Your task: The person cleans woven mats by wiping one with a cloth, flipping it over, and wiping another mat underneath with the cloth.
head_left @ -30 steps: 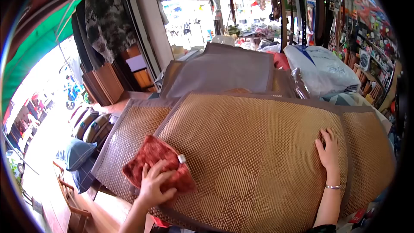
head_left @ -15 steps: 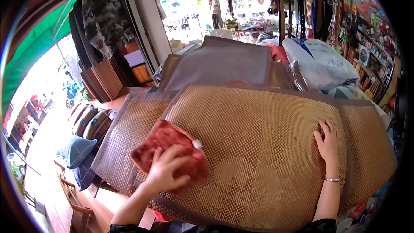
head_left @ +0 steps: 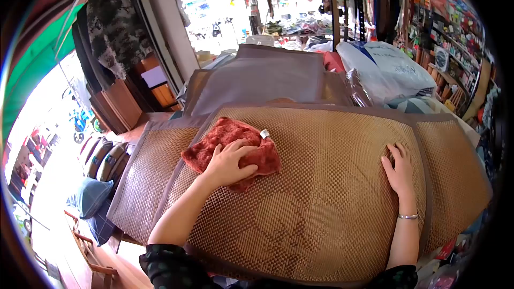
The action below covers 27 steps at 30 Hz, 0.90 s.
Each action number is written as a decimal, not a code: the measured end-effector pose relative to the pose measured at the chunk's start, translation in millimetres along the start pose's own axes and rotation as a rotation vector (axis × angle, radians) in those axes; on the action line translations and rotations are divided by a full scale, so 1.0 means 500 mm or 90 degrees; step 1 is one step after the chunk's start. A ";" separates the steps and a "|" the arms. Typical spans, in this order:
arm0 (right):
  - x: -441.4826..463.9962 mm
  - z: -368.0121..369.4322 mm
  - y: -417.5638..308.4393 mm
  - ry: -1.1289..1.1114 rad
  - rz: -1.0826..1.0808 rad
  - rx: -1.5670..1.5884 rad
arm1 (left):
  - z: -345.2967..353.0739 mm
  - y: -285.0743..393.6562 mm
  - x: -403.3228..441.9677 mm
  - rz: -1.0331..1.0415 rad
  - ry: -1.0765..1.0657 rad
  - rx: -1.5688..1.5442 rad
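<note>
A plush red cloth (head_left: 219, 132) with a small white tag lies bunched on the woven tan mat (head_left: 342, 182), towards its upper left. My left hand (head_left: 231, 163) holds the cloth from above, its fingers bent over the fabric and pressing it against the mat. What lies under the palm is hidden. Towards the right side of the same mat, my right hand (head_left: 399, 171) rests flat with fingers apart and nothing in it. A silver bracelet (head_left: 408, 216) circles that wrist. The mat has a grey-brown border and a lighter flower-like pattern near its front.
More woven mats (head_left: 455, 176) stick out beneath on both sides. Behind them lies a grey-brown sheet (head_left: 262, 80), with a white plastic bag (head_left: 385, 72) at the right. Blue cushions (head_left: 90, 197) and a wooden chair (head_left: 85, 251) stand at the lower left. Dark clothes (head_left: 115, 32) hang at the left.
My left hand and the red cloth have slid away from me and slightly right across the mat. My right hand stays on the mat. The view has shifted a little.
</note>
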State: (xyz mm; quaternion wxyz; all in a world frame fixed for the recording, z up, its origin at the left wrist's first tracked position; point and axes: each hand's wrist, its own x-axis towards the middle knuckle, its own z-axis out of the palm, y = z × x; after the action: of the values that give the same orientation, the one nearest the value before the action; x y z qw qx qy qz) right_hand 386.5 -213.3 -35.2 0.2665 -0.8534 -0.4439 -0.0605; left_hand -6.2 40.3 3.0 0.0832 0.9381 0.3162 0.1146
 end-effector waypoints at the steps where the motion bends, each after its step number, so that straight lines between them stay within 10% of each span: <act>1: 0.000 0.001 0.000 0.004 -0.008 -0.007 | 0.000 0.034 0.001 0.051 -0.004 -0.016; 9: 0.001 0.003 0.009 0.017 -0.031 -0.039 | 0.067 0.239 -0.009 0.477 -0.079 -0.103; 17: -0.001 0.002 0.007 0.019 -0.024 -0.033 | 0.018 -0.016 0.117 -0.047 -0.025 -0.055; 27: -0.001 -0.003 0.003 0.009 -0.016 -0.029 | 0.076 0.243 -0.009 0.501 0.001 -0.098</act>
State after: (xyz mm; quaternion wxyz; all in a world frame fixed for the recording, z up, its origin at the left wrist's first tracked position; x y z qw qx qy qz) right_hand 387.5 -215.1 -34.5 0.2498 -0.8530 -0.4511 -0.0802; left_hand 70.5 -61.3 -6.5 0.1024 0.9785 -0.0766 0.1618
